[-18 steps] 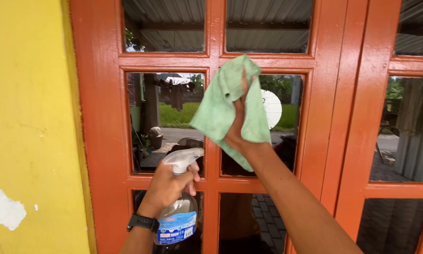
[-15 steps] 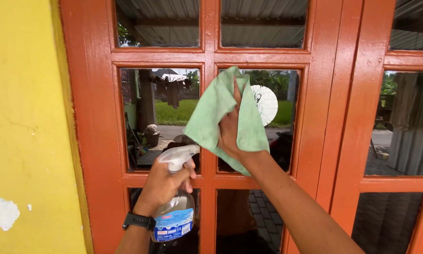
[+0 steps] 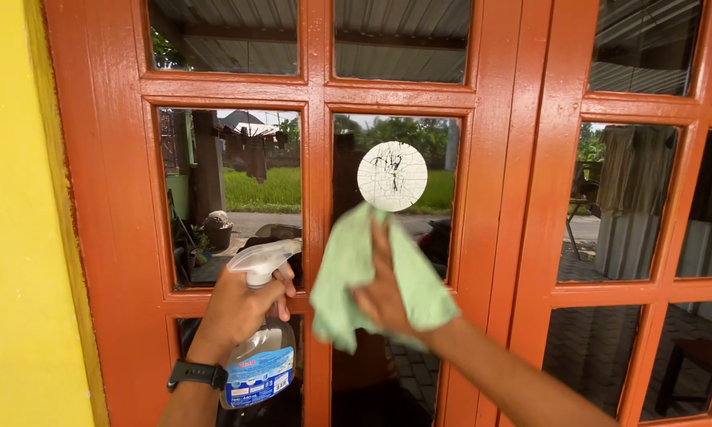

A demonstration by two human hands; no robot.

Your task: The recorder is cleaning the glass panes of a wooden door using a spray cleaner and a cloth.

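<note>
A green cloth (image 3: 348, 277) is being pressed flat against the lower part of a glass pane (image 3: 431, 150) by the right hand (image 3: 381, 294), whose fingers are spread open over the fabric rather than curled round it; the cloth and hand are blurred. The pane is being framed by an orange-red painted wooden door (image 3: 111, 198) divided into a grid of small panes by bars of the same colour. A round white patch (image 3: 392, 175), crossed by dark crack-like lines, is being shown on the glass just above the cloth, apart from it. A spray bottle (image 3: 259, 360) with a white trigger head, a clear body and a blue label is being held upright by the left hand (image 3: 237, 310), which is being kept clamped round the neck, in front of the door bar to the left of the cloth. A black wristband (image 3: 195, 373) is being worn on the left wrist. A second door leaf (image 3: 566, 158) of the same colour is being seen at the right, and a yellow wall (image 3: 16, 237) at the left. In the glass, a lawn, trees, paving and a corrugated roof are being shown; whether seen through or reflected cannot be told.
</note>
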